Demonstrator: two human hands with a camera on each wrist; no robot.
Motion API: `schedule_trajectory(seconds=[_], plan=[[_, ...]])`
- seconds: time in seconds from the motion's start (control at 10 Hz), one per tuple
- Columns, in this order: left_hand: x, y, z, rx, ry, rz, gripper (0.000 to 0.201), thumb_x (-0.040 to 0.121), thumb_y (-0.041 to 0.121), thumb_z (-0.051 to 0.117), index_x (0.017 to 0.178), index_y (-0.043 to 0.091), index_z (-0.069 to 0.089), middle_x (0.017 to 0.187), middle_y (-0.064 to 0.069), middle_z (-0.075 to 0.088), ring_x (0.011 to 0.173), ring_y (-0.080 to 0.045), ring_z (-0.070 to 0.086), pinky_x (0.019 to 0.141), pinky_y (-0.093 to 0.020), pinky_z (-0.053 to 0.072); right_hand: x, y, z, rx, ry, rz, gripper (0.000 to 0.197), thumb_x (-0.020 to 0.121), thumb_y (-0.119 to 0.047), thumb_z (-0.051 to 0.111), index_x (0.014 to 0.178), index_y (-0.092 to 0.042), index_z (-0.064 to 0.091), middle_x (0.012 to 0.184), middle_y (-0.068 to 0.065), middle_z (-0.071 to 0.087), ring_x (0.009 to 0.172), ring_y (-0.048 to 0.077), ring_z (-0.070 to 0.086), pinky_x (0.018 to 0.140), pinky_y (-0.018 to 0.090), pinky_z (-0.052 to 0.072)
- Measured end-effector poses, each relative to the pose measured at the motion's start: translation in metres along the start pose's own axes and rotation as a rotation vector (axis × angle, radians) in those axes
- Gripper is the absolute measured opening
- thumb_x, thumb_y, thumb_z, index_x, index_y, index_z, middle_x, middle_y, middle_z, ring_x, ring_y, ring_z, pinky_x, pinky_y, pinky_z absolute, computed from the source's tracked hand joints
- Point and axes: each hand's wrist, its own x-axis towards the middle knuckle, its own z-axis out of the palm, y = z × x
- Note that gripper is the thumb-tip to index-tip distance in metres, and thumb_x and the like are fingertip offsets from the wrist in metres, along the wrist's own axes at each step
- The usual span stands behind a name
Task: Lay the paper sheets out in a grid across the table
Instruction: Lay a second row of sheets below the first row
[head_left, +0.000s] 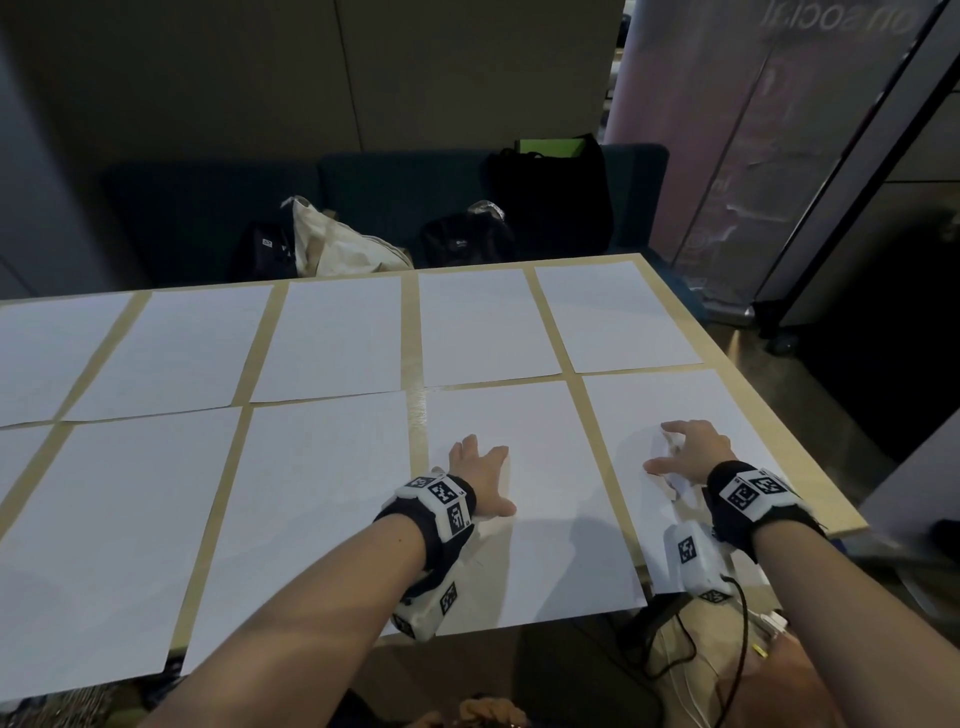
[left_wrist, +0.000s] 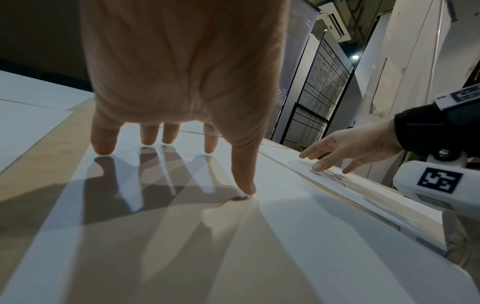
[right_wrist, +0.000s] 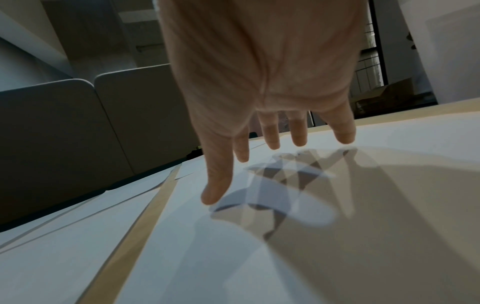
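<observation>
Several white paper sheets lie in two rows on the light wooden table (head_left: 411, 332), with narrow strips of wood between them. My left hand (head_left: 480, 475) rests flat with spread fingers on the near-row sheet (head_left: 535, 415) second from the right. In the left wrist view that hand (left_wrist: 161, 115) has its fingertips (left_wrist: 102, 147) down on the paper. My right hand (head_left: 688, 452) spreads over the rightmost near-row sheet (head_left: 670, 400), fingers straight. In the right wrist view the hand (right_wrist: 272, 102) is at, or just above, the sheet (right_wrist: 233, 257). Neither hand holds anything.
The table's right edge (head_left: 810, 447) runs close beside my right hand. Beyond the far edge stands a dark sofa (head_left: 395, 192) with a pale cloth bag (head_left: 337, 244) and black bags (head_left: 556, 192). Cables (head_left: 737, 639) hang below the near edge.
</observation>
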Motion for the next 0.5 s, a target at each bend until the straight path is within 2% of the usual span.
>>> schedule_trajectory(seconds=[0.1, 0.3, 0.4, 0.5], plan=[[0.000, -0.002, 0.001, 0.020, 0.001, 0.003, 0.075, 0.080, 0.036, 0.062, 0.144, 0.023, 0.026, 0.149, -0.011, 0.017, 0.140, -0.029, 0.017, 0.108, -0.048, 0.026, -0.001, -0.003, 0.001, 0.013, -0.009, -0.003, 0.070, 0.074, -0.025, 0.075, 0.136, -0.014, 0.045, 0.145, 0.015, 0.035, 0.135, 0.036, 0.029, 0.108, 0.044, 0.030], [-0.001, -0.003, -0.005, -0.070, 0.057, 0.029, 0.074, 0.086, 0.037, 0.056, 0.149, 0.023, 0.019, 0.159, -0.012, 0.004, 0.146, -0.031, 0.006, 0.114, -0.049, 0.017, -0.009, -0.019, 0.000, -0.026, -0.023, -0.071, 0.062, 0.074, -0.032, 0.074, 0.129, -0.015, 0.052, 0.140, 0.013, 0.043, 0.131, 0.033, 0.038, 0.106, 0.041, 0.034], [-0.002, -0.007, -0.022, -0.100, 0.086, 0.036, 0.064, 0.089, 0.035, 0.055, 0.146, 0.018, 0.030, 0.156, -0.011, 0.020, 0.142, -0.030, 0.023, 0.113, -0.043, 0.027, -0.011, -0.038, -0.006, -0.041, -0.082, -0.166, 0.054, 0.080, -0.027, 0.069, 0.128, -0.010, 0.053, 0.137, 0.013, 0.051, 0.126, 0.029, 0.048, 0.103, 0.034, 0.036], [-0.011, -0.014, -0.052, -0.180, 0.051, 0.066, 0.053, 0.092, 0.031, 0.054, 0.140, 0.013, 0.042, 0.144, -0.009, 0.046, 0.131, -0.024, 0.045, 0.103, -0.029, 0.035, -0.021, -0.075, -0.020, -0.068, -0.150, -0.266, 0.049, 0.084, -0.028, 0.064, 0.128, -0.012, 0.053, 0.135, 0.010, 0.053, 0.119, 0.026, 0.052, 0.098, 0.031, 0.037]])
